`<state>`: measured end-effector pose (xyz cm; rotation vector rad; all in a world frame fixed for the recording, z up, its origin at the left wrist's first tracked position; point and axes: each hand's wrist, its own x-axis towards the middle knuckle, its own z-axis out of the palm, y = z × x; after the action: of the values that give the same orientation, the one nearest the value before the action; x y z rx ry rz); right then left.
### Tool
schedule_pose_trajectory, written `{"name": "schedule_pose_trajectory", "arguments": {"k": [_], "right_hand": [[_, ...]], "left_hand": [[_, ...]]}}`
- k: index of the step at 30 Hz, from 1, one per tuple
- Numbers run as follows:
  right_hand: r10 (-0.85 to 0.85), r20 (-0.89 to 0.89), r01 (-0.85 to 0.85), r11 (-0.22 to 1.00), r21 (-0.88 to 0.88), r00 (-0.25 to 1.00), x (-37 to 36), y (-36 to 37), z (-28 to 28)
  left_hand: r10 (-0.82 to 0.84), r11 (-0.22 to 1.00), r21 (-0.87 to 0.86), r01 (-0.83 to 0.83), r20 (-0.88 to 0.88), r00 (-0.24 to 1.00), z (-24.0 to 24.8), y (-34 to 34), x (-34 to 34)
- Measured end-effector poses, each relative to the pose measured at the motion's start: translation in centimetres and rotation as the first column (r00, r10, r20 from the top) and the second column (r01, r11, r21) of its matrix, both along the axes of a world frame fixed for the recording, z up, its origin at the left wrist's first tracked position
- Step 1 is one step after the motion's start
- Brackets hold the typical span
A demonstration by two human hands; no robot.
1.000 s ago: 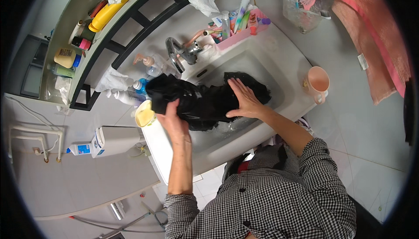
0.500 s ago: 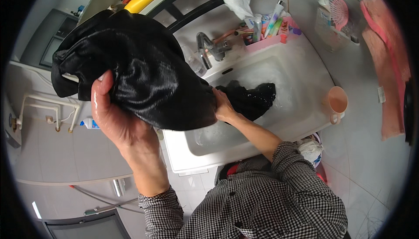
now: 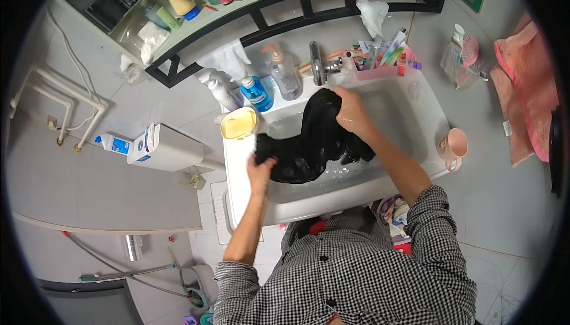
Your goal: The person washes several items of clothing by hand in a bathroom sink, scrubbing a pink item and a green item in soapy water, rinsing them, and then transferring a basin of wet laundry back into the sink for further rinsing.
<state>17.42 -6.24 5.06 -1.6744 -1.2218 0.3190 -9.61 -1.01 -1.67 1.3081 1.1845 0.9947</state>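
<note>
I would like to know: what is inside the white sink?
In the white sink I see water and a wet black cloth, with the right hand gripping it. The sink bottom beneath the cloth is covered.

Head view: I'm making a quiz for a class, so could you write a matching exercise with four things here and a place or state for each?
1. Black cloth
2. Peach cup
3. Yellow dish
4. Pink tray

A. At the right end of the sink
B. Crowded with tubes
C. Touched by the left hand and right hand
D. At the sink's left end

Pairs: 1-C, 2-A, 3-D, 4-B
</note>
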Motion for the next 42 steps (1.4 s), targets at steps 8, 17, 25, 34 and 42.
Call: {"name": "schedule_pose_trajectory", "arguments": {"k": [8, 17, 25, 34, 42], "right_hand": [[0.057, 0.404, -0.204, 0.921, 0.332, 0.913, -3.7, -0.4, 16.2], [0.117, 0.405, -0.304, 0.847, 0.437, 0.907, -6.4, 0.9, 15.7], [-0.176, 0.167, 0.142, 0.970, 0.197, 0.970, -2.4, 0.3, -4.4], [0.015, 0.425, 0.239, 0.808, -0.538, 0.905, -2.9, -2.4, -12.1], [0.221, 0.468, 0.220, 0.663, -0.715, 0.855, -0.7, -0.8, -14.9]], "left_hand": [[-0.223, 0.913, -0.310, 0.266, 0.168, 0.960, -1.5, -2.0, 2.4], [-0.445, 0.896, -0.055, 0.442, -0.127, 0.887, -1.7, 0.8, 3.0], [-0.160, 0.863, 0.343, 0.370, -0.510, 0.845, -1.3, -1.5, 2.4], [-0.141, 0.599, 0.195, 0.776, -0.929, 0.342, -3.1, -0.4, 9.1], [-0.161, 0.555, -0.108, 0.825, -0.987, -0.020, -4.9, 1.6, 12.1]]}}
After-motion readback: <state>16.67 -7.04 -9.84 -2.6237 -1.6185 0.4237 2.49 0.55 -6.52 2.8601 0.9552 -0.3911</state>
